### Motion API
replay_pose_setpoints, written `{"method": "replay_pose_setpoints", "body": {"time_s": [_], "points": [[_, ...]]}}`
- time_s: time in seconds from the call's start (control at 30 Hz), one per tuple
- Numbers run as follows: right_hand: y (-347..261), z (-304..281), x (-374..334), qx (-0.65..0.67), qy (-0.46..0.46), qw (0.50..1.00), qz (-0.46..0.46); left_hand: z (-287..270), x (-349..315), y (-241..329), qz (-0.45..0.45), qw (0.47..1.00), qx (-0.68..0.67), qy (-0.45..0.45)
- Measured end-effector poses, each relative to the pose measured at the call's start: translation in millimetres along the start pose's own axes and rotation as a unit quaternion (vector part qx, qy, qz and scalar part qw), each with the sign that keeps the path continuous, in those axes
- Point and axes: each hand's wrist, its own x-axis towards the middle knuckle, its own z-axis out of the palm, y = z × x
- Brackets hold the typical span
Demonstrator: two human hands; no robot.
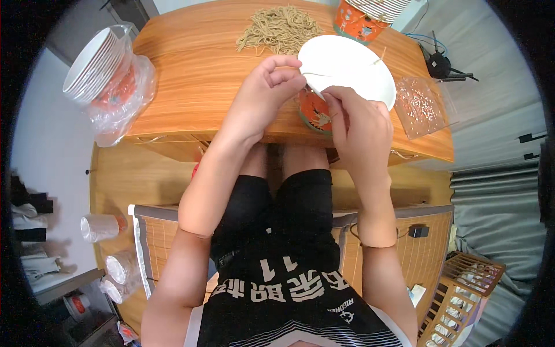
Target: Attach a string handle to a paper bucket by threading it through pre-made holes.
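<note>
An orange-printed paper bucket [315, 111] stands near the table's front edge, its white opening [347, 61] tilted towards me. My left hand [272, 87] is at the left of the rim, thumb and fingers pinched together on a thin cord [317, 74]. This cord runs a short way across the white opening. My right hand [364, 118] is closed on the near edge of the bucket, thumb and index finger at the rim. A short tan cord end [382, 54] sticks up at the far right of the rim. My right hand hides part of the bucket's side.
A pile of tan cords [280, 30] lies at the table's back. Stacked buckets [359, 26] stand behind at right; more buckets in plastic [107, 75] stand at left. A clear bag of small pieces [422, 107] and a black device with antennas [439, 65] are at right.
</note>
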Motion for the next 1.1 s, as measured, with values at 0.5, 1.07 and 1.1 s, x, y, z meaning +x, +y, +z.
{"method": "replay_pose_setpoints", "body": {"time_s": [0.5, 1.07, 1.1], "points": [[6, -3, 4, 0.024, -0.041, 0.998, 0.029, 70, -76, 50, 0.319, 0.775, 0.534, -0.110], [30, 46, -8, 0.040, 0.150, 0.985, -0.072, 7, -17, 25, 0.019, 0.986, 0.154, 0.061], [30, 47, -9, 0.037, 0.155, 0.985, -0.072, 7, -17, 31, 0.018, 0.986, 0.155, 0.062]]}}
